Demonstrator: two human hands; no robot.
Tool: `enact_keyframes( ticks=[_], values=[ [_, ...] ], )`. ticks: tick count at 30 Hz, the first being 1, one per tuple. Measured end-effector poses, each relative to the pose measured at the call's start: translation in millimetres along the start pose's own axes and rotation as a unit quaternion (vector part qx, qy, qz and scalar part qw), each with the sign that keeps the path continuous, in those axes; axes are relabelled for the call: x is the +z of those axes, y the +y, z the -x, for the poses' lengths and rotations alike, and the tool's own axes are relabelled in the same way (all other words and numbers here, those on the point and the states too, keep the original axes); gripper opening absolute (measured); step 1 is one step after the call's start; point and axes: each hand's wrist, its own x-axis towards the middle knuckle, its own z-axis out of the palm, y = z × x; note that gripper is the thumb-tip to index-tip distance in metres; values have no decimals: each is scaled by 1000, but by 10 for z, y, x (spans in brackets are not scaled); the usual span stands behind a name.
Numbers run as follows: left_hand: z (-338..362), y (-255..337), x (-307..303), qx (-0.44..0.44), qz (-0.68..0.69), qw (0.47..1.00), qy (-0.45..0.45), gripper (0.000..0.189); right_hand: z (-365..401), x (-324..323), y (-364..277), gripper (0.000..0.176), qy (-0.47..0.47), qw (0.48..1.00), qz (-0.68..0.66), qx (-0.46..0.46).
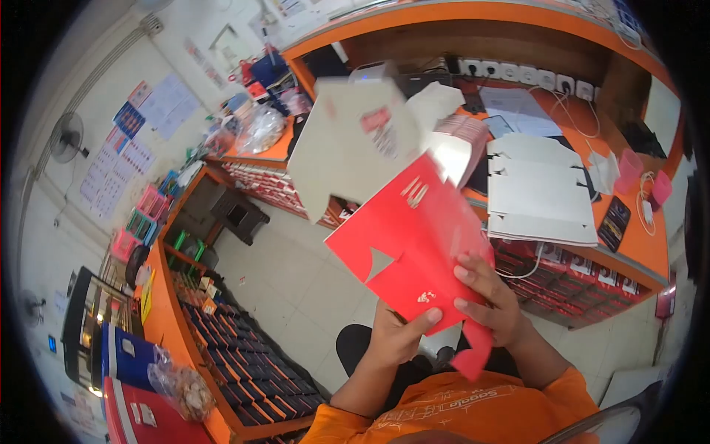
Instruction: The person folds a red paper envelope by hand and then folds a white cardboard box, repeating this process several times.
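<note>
A red card sheet (421, 244) with die-cut edges and a notch is held up in front of the body. My left hand (403, 333) grips its lower edge, thumb on top. My right hand (488, 300) has its fingers on the lower right part of the sheet, near a hanging red flap. Just beyond the sheet, a blurred pale card (355, 140) with a small red print overlaps it; what supports it cannot be made out. White cut card sheets (538, 192) lie stacked on the orange desk to the right, beside a pile of pinkish folded pieces (462, 140).
An orange desk (651, 248) holds a phone (614, 222), cables, pink cups and a row of sockets (529, 72). At the left stands an orange shelf unit (166, 296) with dark boxes. A black stool (238, 214) is on the tiled floor.
</note>
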Motion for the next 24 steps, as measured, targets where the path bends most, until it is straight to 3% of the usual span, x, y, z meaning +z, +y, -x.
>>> enact_keyframes(
  ticks=[2,4,6,8,10,12,14,16,18,19,21,24],
  values=[
    [16,58,-175,-13,53,998,31,36,0,60,19,53,-27,997,-66,-9],
    [23,20,-445,4,41,998,-48,31,92,162,-71,41,-57,957,-263,108],
    [74,-29,-575,35,-13,998,-45,27,230,277,-123,48,-79,938,-308,135],
    [160,-74,-613,62,-67,995,-43,24,210,412,-232,61,34,820,-516,248],
    [257,-128,-581,68,-195,978,22,19,143,503,-219,59,66,794,-561,225],
    [349,-220,-554,49,-246,967,52,19,113,570,-224,60,118,895,-362,233],
    [404,-289,-612,118,-332,936,-15,23,88,504,-146,52,82,925,-301,218],
    [429,-269,-614,120,-350,928,-36,29,40,456,-71,45,-37,998,-24,50],
    [432,-211,-638,20,-206,978,-35,35,7,432,-75,43,-62,997,20,36],
    [425,-191,-649,22,-207,978,-33,35,1,424,-47,50,-78,997,20,-9],
    [415,-158,-675,-50,-44,998,-9,41,14,402,7,57,-94,994,17,-57],
    [413,-177,-688,-113,-39,993,5,40,87,367,42,69,-125,991,10,-33]
  ],
)
